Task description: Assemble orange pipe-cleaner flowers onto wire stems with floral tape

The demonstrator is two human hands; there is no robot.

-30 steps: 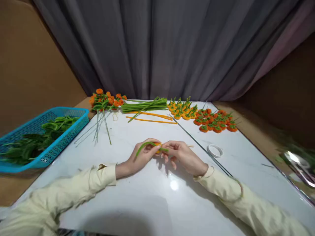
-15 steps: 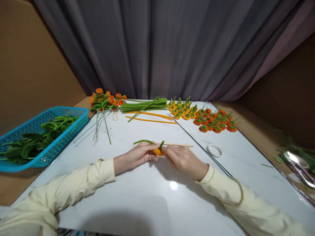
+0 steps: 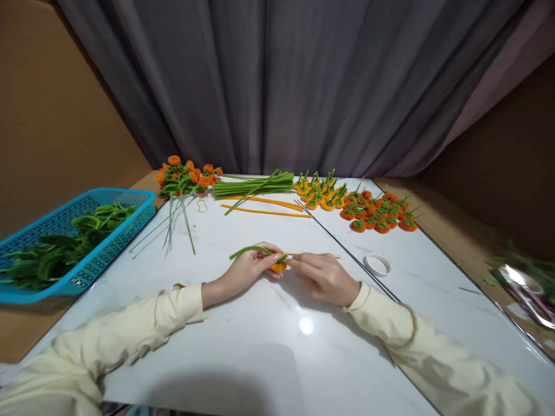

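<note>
Between my two hands, above the white table, is a small orange-yellow pipe cleaner flower [image 3: 278, 267]. My left hand [image 3: 248, 271] is closed on it, thumb on top. A green pipe cleaner [image 3: 248, 249] runs from the top of the flower, under the left thumb, and out to the left in a curve. My right hand [image 3: 326, 278] is closed, its fingertips pinched at the flower's right side. A thin wooden stick [image 3: 333, 256] shows behind the right fingers and seems held by them; its grip is partly hidden.
A blue basket [image 3: 150, 202] of green leaves stands left. Orange flowers on stems [image 3: 203, 176], green pipe cleaners [image 3: 255, 186] and orange pipe cleaners [image 3: 264, 213] lie behind. Yellow flowers [image 3: 321, 193], orange flower heads [image 3: 381, 215], dark wires [image 3: 347, 251] and a white tape roll [image 3: 377, 264] are right.
My left thumb has moved right over the flower's green part, and the upright green end now lies bent over. My right hand has shifted slightly; the green pipe cleaner has swung a little left.
</note>
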